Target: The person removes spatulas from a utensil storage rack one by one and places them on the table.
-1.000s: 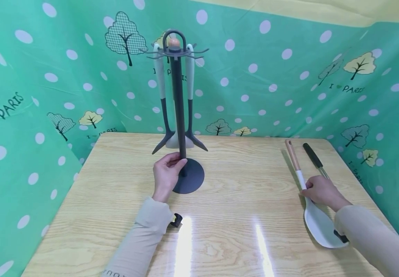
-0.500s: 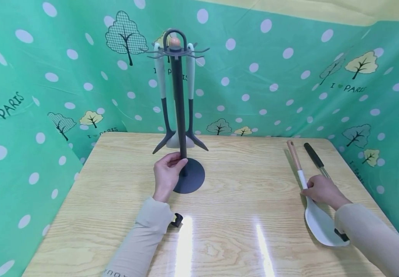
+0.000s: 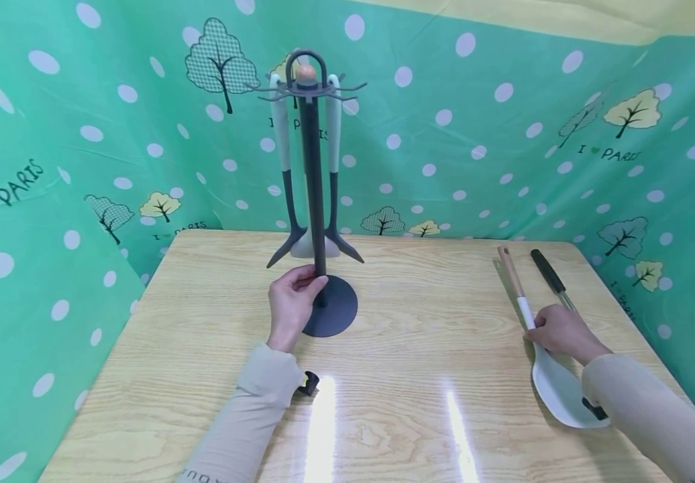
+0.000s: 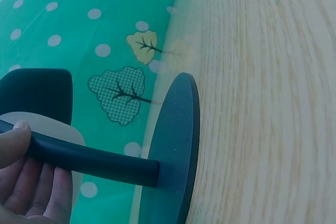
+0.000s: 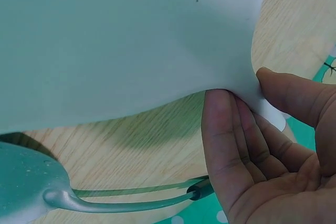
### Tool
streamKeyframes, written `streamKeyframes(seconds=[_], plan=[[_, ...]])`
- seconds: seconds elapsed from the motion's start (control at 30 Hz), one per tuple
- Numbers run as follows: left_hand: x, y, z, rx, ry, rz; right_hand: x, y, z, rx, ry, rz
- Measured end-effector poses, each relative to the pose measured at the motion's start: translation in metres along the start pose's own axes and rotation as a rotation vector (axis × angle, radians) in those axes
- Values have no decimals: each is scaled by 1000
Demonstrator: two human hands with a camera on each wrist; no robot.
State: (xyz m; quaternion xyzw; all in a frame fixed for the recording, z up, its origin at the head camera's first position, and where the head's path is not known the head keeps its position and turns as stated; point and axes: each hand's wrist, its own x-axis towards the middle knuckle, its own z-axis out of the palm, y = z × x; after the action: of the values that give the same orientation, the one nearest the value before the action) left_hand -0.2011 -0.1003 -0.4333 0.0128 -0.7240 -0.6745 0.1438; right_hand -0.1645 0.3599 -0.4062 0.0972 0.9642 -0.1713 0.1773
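In the head view my left hand (image 3: 294, 302) grips the lower pole of a black utensil stand (image 3: 313, 168), thumb on the near side. Several utensils with pale green handles (image 3: 333, 134) hang from its hooks, two with dark heads. The left wrist view shows the fingers (image 4: 39, 187) round the pole above the flat round base (image 4: 173, 145). At the right, my right hand (image 3: 561, 333) pinches the neck of a white spatula (image 3: 555, 389) with a wooden handle (image 3: 510, 272). Its broad blade (image 5: 126, 40) fills the upper part of the right wrist view.
Beside the spatula lies a metal utensil with a black handle (image 3: 547, 270); its rounded metal head (image 5: 31, 182) shows in the right wrist view. A wood-grain table (image 3: 420, 322) bears everything. Green dotted cloth (image 3: 444, 168) surrounds the back and sides.
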Motion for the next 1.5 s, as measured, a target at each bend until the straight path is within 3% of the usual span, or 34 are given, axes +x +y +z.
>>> streamKeyframes(seconds=[0.53,1.0,1.07,1.2,1.3,1.43,1.5], plan=[[0,-1,0,1,12,32,1,1,0,-21,1,0],[1,-1,0,-9,-2,3,-1,-3,1,-33,-10,27],[0,2,0,-5,-7,0,-1,-4,1,-36,-13,36],[-7,23,0,21,-13,1,-3,-5,0,-40,-17,44],[-7,20,0,13,-12,4,-3,-6,0,-42,-20,50],[0,-1,1,-9,-4,4,-2,-6,0,-39,-29,55],[0,-1,1,-9,0,9,-1,-5,-1,-30,-34,53]])
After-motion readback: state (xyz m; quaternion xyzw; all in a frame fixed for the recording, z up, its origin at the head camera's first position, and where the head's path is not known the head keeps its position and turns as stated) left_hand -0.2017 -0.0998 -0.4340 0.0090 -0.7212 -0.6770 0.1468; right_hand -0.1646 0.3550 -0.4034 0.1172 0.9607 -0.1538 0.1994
